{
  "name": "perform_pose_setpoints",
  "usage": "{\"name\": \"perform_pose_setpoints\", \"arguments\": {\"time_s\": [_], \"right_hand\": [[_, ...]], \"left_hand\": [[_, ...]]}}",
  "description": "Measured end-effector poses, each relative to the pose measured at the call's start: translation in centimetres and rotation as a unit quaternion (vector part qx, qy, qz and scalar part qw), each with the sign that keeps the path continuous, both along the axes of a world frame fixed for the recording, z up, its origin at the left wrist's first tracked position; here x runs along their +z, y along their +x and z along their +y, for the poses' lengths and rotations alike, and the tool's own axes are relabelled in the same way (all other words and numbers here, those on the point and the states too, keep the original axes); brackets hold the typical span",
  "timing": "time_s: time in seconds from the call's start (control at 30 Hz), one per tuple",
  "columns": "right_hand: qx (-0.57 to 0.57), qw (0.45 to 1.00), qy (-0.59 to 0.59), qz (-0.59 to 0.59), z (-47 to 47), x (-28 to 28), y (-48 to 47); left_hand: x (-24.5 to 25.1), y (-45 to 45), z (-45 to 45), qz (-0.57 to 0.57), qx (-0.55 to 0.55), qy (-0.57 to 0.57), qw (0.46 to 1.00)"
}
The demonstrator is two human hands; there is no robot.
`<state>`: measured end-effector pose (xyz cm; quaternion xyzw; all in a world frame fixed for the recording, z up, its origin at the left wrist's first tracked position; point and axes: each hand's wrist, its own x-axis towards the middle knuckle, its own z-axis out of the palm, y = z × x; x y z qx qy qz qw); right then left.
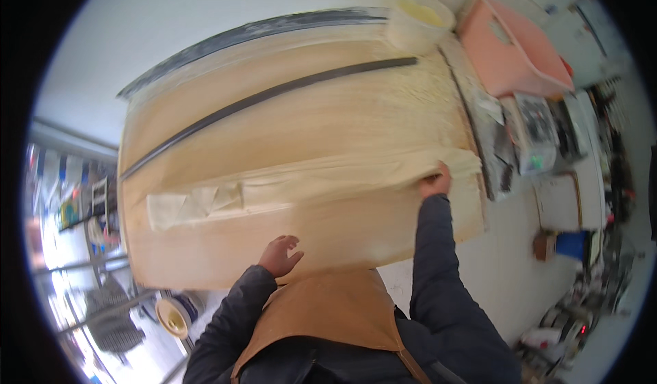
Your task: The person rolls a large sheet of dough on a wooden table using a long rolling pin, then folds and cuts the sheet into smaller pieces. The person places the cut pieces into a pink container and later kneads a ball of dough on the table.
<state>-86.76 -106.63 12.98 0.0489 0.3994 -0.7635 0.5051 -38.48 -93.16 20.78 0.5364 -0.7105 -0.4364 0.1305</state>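
Observation:
A long, pale sheet of dough (328,178) lies in loose folds across the wooden board (339,240), creased at its left end. At the sheet's right part, my right hand (436,181) has its fingers curled around the near edge of the dough. My left hand (280,255) is held near the board's front edge, thumb and fingers apart, with nothing in it. It is well apart from the dough. Behind the sheet, a long dark rod (277,92) lies slantwise over the board.
At the back right stand a white plastic tub (418,24) with pale yellow powder and a pink plastic bin (513,50). Loose flour (423,89) covers the board's right rear. Below the left front edge is a lidded bucket (174,316). Cluttered shelving lines the far right.

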Motion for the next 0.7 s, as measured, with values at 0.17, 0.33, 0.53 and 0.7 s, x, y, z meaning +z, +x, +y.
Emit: {"name": "perform_pose_setpoints", "arguments": {"time_s": [0.17,0.33,0.53,0.7], "right_hand": [[0.046,0.998,-0.036,-0.015,1.2,1.9,-0.2],[0.089,0.988,-0.123,0.029,2.9,7.2,2.2],[0.181,0.761,-0.052,0.621,5.6,9.8,12.6],[0.308,0.344,-0.059,0.885,7.9,6.6,24.4]], "left_hand": [[2.1,0.1,-2.0,0.139,0.06,0.052,0.987],[2.7,1.5,-7.8,0.412,0.3,0.143,0.848],[0.5,4.8,-12.2,0.531,0.414,0.293,0.679],[-1.5,6.9,-12.5,0.589,0.393,0.33,0.624]]}}
